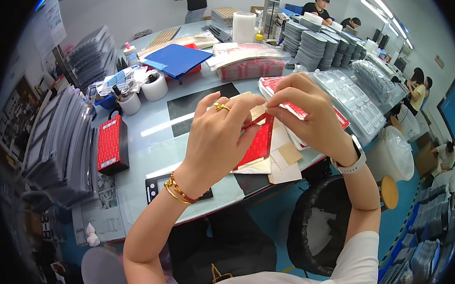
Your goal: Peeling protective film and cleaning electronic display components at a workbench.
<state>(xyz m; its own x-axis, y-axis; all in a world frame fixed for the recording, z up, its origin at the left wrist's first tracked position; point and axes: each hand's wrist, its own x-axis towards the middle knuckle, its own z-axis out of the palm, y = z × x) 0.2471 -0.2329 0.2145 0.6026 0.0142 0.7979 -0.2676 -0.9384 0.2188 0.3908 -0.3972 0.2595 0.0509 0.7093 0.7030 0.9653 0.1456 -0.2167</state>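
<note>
My left hand (214,135) is raised over the front of the table, its thumb and fingers closed on a thin red-and-cream piece (256,120). My right hand (311,112) meets it from the other side, with thumb and forefinger pinched together at the piece's upper end. What exactly lies in that pinch is too small to make out. Below the hands is a red patterned sheet (257,144); the left fingers partly cover it. Cream paper pieces (287,154) lie beside it, near the table edge.
A red box (112,144) and stacked sleeved sheets (63,145) stand left. Behind are a blue folder (174,59), a white roll (154,85) and bagged red packs (252,68). Clear trays (356,102) lie right. A black-lined bin (319,224) stands below; people work farther back.
</note>
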